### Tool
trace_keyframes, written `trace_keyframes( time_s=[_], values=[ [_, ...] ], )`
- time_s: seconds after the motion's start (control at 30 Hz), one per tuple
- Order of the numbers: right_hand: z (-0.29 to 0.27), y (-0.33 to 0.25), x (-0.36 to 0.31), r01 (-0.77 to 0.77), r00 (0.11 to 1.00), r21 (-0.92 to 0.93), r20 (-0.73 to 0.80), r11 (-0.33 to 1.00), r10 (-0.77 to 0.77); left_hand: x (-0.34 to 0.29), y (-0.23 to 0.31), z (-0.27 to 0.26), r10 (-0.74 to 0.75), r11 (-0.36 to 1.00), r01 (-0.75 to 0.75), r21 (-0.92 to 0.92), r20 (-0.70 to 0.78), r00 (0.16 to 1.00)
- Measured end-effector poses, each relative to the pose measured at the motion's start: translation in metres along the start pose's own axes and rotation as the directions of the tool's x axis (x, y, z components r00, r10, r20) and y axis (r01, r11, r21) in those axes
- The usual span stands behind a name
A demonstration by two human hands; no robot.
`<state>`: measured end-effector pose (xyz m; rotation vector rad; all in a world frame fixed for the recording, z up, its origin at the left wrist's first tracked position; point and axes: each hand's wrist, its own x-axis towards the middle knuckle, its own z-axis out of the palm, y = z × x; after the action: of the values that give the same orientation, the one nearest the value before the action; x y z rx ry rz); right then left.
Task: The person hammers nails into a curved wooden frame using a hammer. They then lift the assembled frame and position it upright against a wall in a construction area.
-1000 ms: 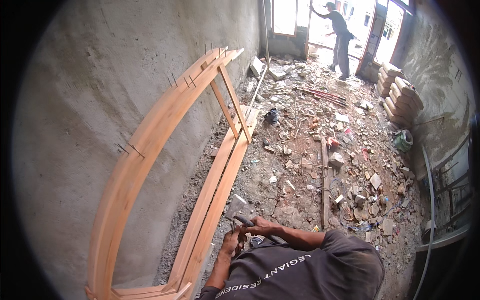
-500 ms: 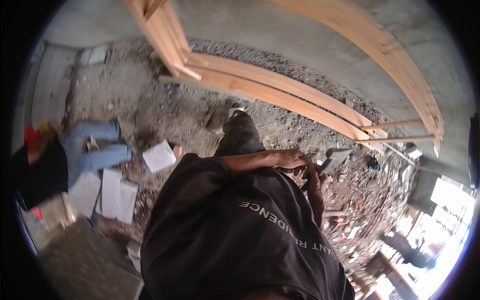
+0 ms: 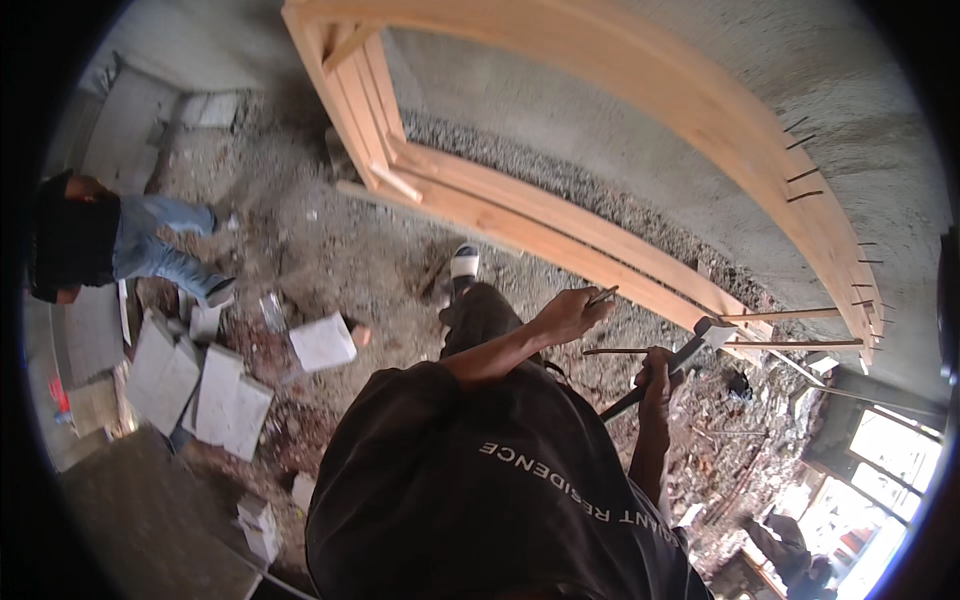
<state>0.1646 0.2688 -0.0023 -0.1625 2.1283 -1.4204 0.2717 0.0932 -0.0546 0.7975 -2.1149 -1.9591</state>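
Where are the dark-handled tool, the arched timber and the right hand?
Dark-handled tool (image 3: 687,353): head view, handle, between hand and tool head.
Arched timber (image 3: 710,95): head view, middle of the curve.
Right hand (image 3: 654,382): head view, middle of the hand.

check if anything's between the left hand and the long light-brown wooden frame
Nothing visible stands in the way: only grey ground shows between the left hand, which holds a small thin item, and the long light-brown wooden frame. The black-handled tool in the right hand overlaps the frame's end in view, off to the right.
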Motion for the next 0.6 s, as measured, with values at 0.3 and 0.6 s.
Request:
trace_keyframes(
  time_s=[0.3,0.6],
  values=[
    [0.112,-0.082,0.04,0.184,0.981,-0.076,0.07,0.98,-0.179,0.035,0.038,-0.104,0.278,0.888,-0.334,0.317,0.209,0.938],
    [0.211,-0.144,0.067,0.18,0.979,0.067,0.079,0.981,-0.185,0.092,0.078,-0.268,-0.106,0.913,0.067,-0.402,-0.075,0.992]
  ],
)
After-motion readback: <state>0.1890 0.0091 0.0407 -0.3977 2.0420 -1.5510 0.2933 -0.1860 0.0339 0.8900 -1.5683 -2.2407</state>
